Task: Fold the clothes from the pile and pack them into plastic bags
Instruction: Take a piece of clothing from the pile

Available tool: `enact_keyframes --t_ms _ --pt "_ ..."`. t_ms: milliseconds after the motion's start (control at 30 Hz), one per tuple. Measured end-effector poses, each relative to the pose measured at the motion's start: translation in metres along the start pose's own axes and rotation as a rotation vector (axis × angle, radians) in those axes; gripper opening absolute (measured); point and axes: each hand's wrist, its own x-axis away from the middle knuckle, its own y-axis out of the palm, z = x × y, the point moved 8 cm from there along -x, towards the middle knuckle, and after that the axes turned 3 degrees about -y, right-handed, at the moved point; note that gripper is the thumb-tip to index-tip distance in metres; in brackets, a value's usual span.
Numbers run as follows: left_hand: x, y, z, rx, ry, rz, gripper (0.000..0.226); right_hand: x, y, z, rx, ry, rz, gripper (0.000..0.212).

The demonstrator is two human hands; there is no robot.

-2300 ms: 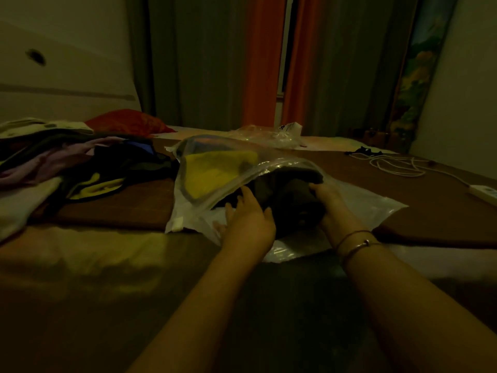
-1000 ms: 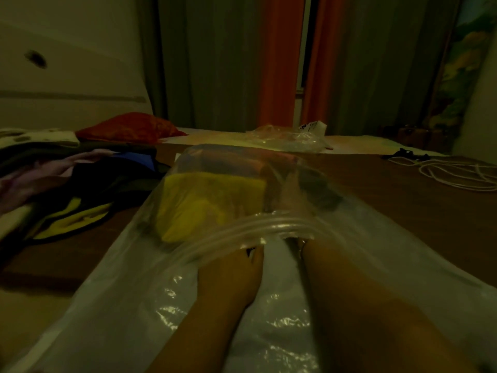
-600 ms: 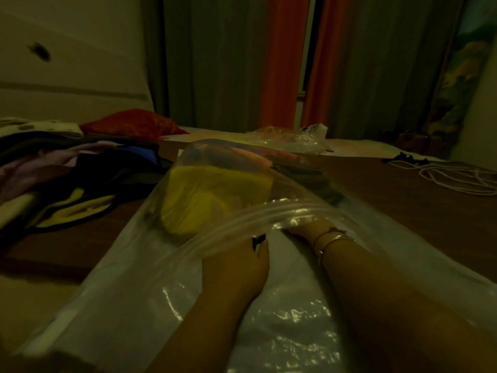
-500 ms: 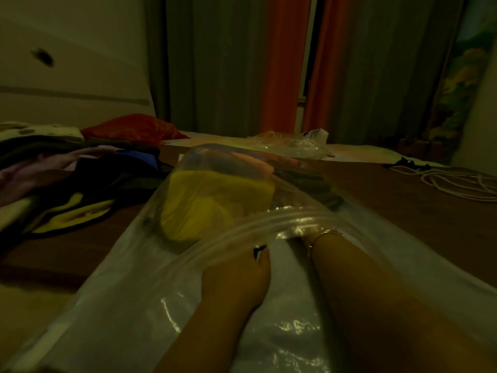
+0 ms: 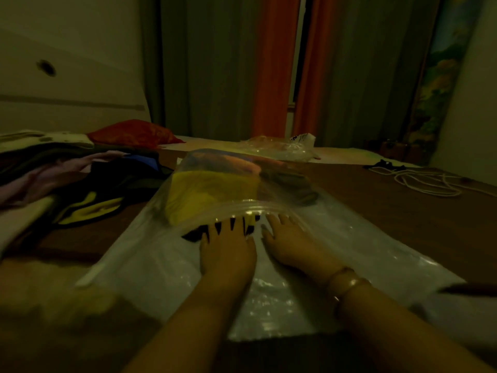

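Plastic bag [image 5: 349, 238] holds yellow garment [image 5: 212, 195]; left hand [image 5: 228, 251], right hand [image 5: 293, 243] spread flat on it.

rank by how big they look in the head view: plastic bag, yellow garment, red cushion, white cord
1. plastic bag
2. yellow garment
3. red cushion and white cord: look alike, and both lie far back, so unranked.

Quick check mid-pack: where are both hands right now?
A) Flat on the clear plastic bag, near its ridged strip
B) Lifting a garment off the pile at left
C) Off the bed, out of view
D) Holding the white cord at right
A: the left hand and right hand lie palms down on the plastic bag, fingertips at its ridged strip, with nothing held.
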Motion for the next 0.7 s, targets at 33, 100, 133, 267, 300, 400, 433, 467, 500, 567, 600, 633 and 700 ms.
enact_keyframes --t_ms 33,100,133,267,300,400,433,467,500,567,600,633,700 --pt "0.011 0.002 0.002 0.016 0.015 -0.062 0.060 0.022 -0.009 -0.011 -0.011 -0.024 -0.011 0.047" --pt "0.038 0.004 0.005 0.015 0.039 -0.167 0.060 0.062 -0.011 -0.023 0.016 -0.046 -0.090 0.055" --pt "0.051 0.002 0.004 0.002 0.040 -0.216 0.057 0.081 -0.014 -0.030 0.036 -0.046 -0.129 0.056" --pt "0.090 -0.027 0.001 0.182 0.000 -0.337 0.041 0.126 -0.032 -0.064 0.067 -0.106 -0.029 0.051" --pt "0.097 -0.039 -0.001 0.285 -0.007 -0.318 0.038 0.135 -0.040 -0.075 0.053 -0.141 0.033 0.046" --pt "0.111 -0.086 -0.019 0.481 -0.024 -0.190 0.032 0.154 -0.061 -0.109 -0.006 -0.230 0.184 0.026" --pt "0.115 -0.100 -0.028 0.523 -0.043 -0.165 0.028 0.158 -0.067 -0.122 -0.019 -0.270 0.233 0.021" --pt "0.119 -0.114 -0.039 0.562 -0.062 -0.146 0.024 0.162 -0.072 -0.134 -0.037 -0.304 0.263 0.019" --pt "0.121 -0.128 -0.051 0.608 -0.081 -0.120 0.021 0.165 -0.075 -0.148 -0.051 -0.352 0.287 0.017" --pt "0.123 -0.153 -0.077 0.732 -0.128 -0.081 0.021 0.170 -0.074 -0.177 -0.048 -0.440 0.296 0.016" --pt "0.124 -0.162 -0.090 0.815 -0.161 -0.077 0.020 0.170 -0.072 -0.191 -0.047 -0.475 0.294 0.016" --pt "0.124 -0.171 -0.103 0.896 -0.199 -0.070 0.018 0.170 -0.068 -0.205 -0.058 -0.504 0.294 0.016" --pt "0.122 -0.185 -0.134 1.001 -0.300 -0.009 0.016 0.169 -0.059 -0.235 -0.123 -0.542 0.277 0.019"
